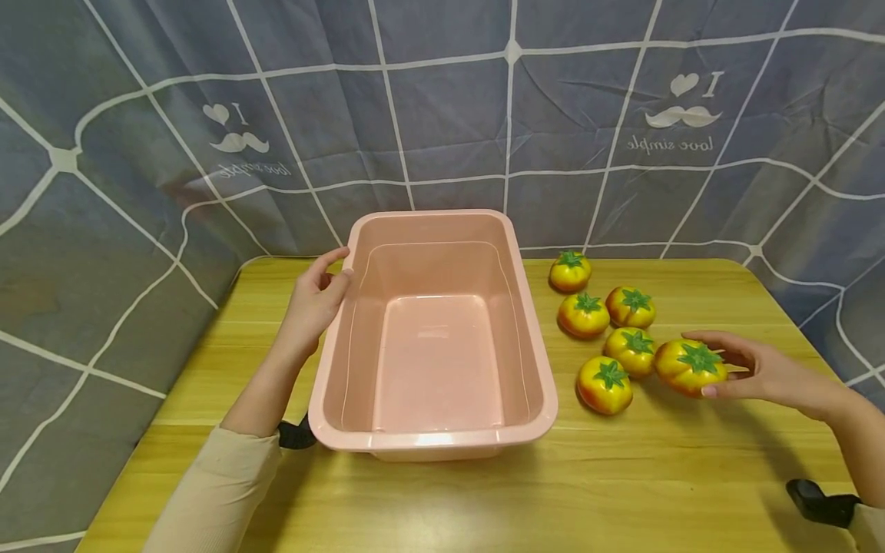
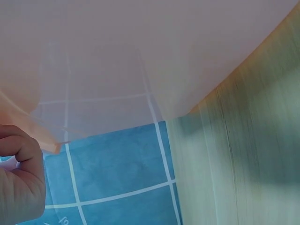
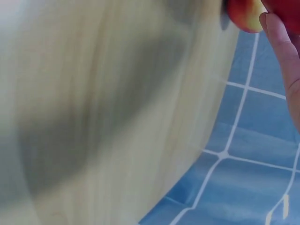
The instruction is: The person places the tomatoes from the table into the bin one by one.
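Beige sleeve (image 1: 214, 491) nearest the camera, the left arm ends in the left hand (image 1: 311, 306), which pinches the left rim of a pink basin (image 1: 432, 440). To the basin's right, the right hand (image 1: 769, 370) grips a yellow-red tomato (image 1: 681, 370) between thumb and fingers. Five similar tomatoes (image 1: 604, 385) rest near it on the wooden table (image 1: 622, 491), before a grey curtain (image 1: 456, 115) with white grid lines.

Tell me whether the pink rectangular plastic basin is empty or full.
Empty: in the head view, the pink basin shows a bare floor.
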Available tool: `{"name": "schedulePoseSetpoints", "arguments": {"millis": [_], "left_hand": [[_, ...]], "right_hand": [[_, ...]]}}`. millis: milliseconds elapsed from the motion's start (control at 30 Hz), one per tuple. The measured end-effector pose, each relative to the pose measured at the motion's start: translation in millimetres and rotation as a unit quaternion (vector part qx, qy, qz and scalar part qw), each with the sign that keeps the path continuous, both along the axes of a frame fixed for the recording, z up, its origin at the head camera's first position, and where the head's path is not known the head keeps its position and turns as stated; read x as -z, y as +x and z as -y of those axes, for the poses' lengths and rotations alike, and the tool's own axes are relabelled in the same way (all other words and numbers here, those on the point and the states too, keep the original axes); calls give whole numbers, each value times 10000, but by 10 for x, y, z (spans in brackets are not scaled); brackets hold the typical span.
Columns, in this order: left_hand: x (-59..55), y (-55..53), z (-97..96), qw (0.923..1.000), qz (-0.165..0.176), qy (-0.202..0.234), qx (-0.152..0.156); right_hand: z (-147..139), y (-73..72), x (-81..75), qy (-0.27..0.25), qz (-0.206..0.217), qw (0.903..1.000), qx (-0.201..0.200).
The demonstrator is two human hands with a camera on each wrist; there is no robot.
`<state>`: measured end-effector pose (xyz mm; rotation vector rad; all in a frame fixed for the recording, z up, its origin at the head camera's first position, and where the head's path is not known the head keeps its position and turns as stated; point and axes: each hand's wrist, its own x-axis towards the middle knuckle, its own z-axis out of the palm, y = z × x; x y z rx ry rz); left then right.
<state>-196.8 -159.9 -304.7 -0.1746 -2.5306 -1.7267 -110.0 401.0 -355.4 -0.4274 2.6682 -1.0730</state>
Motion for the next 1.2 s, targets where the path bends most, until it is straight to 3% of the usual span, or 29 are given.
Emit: {"name": "schedulePoseSetpoints", "arguments": {"millis": [467,733,1200], "left_hand": [[-2,6,-1,9998,122,114,53],[12,8,8,9998,84,186,32],[14,5,-8,9987,124,497,-47]], "right_hand": [[276,-266,-441,-285,89,9987,-404],[538,-520,-675,-375,7,9971,-669],[979,-961,-1009,-128,293,9958,-855]]}}
